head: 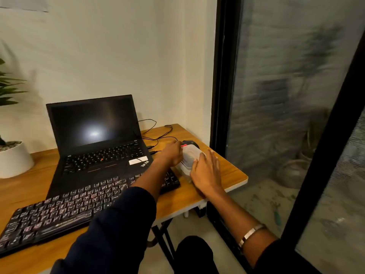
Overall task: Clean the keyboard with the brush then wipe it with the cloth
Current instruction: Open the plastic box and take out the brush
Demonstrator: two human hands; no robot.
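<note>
A black external keyboard [59,208] lies slantwise along the front of the wooden desk [223,175], in front of an open black laptop [94,135]. At the desk's right end stands a clear plastic box [188,157] with a red clip at its far end. My left hand [170,153] reaches across the keyboard and grips the box's left side. My right hand [206,171] lies against the box's right near side with the fingers fairly straight. What the box holds is blurred. No brush or cloth can be made out.
A black mouse [190,143] sits just behind the box, with thin black cables [158,133] running to the laptop. A white plant pot [13,159] stands at the far left. The desk's right edge is close to a black-framed glass door [225,76].
</note>
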